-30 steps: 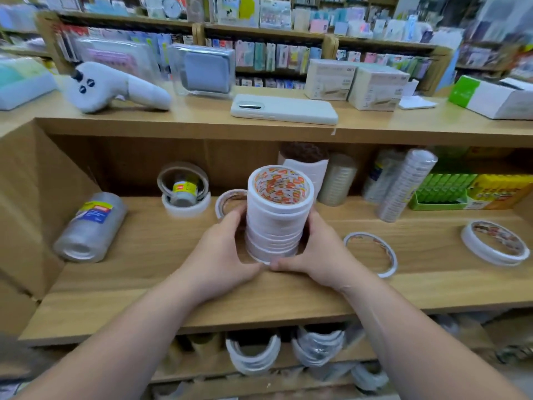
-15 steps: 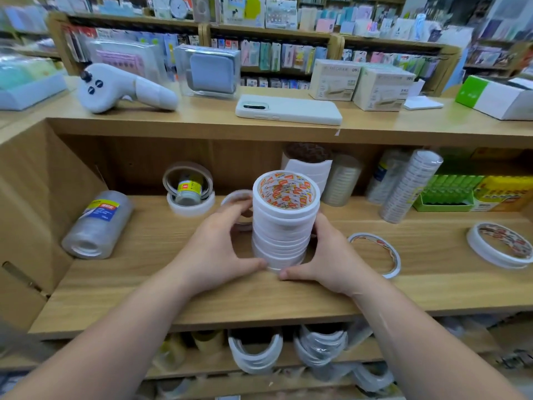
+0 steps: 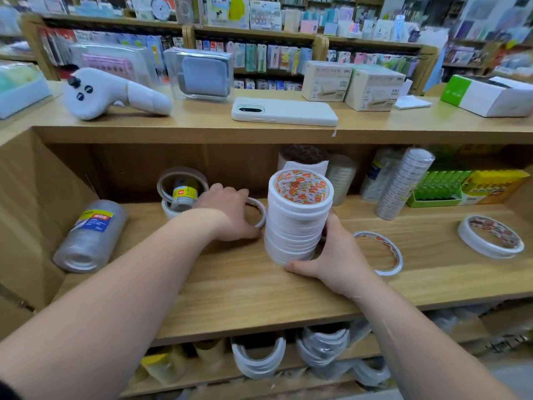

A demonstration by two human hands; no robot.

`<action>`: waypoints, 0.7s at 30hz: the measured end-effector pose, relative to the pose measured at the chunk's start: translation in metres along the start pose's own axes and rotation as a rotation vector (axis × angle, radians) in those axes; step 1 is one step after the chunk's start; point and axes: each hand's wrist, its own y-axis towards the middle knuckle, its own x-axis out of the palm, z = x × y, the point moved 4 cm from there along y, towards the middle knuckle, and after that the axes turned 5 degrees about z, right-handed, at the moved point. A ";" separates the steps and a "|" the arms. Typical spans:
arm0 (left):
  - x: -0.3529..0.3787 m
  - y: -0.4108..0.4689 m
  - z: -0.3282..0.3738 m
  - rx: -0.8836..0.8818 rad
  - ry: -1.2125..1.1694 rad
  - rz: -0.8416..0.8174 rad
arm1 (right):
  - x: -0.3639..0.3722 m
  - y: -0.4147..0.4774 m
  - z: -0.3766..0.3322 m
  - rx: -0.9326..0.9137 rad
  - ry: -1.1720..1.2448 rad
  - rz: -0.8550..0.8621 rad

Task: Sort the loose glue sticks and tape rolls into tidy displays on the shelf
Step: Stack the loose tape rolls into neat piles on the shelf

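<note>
Lately moved left hand (image 3: 227, 212) off stack (image 3: 297, 223), now gripping loose roll (image 3: 261, 209); still cups stack with right hand (image 3: 337, 255).

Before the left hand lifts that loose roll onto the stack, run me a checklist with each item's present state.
1. Stack of tape rolls upright on the shelf: ok.
2. Right hand holds the stack, thumb at its base: ok.
3. Left hand on the loose roll: ok.
4. Firm grip on that roll: cannot tell.
5. Stack top free for another roll: ok.
6. All rolls gathered: not ok; a flat roll and a far roll lie apart.
</note>
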 end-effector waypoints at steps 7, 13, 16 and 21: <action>-0.003 -0.035 -0.010 -0.053 0.010 -0.021 | 0.007 -0.002 -0.001 0.047 -0.072 0.071; -0.002 -0.073 -0.037 -0.077 -0.065 -0.004 | 0.033 0.014 -0.021 0.061 -0.047 0.070; -0.010 -0.076 -0.037 -0.084 -0.184 0.056 | 0.045 0.025 -0.029 0.068 -0.022 0.111; -0.023 -0.055 -0.017 -0.151 -0.525 0.218 | 0.056 0.039 -0.032 0.041 0.027 0.270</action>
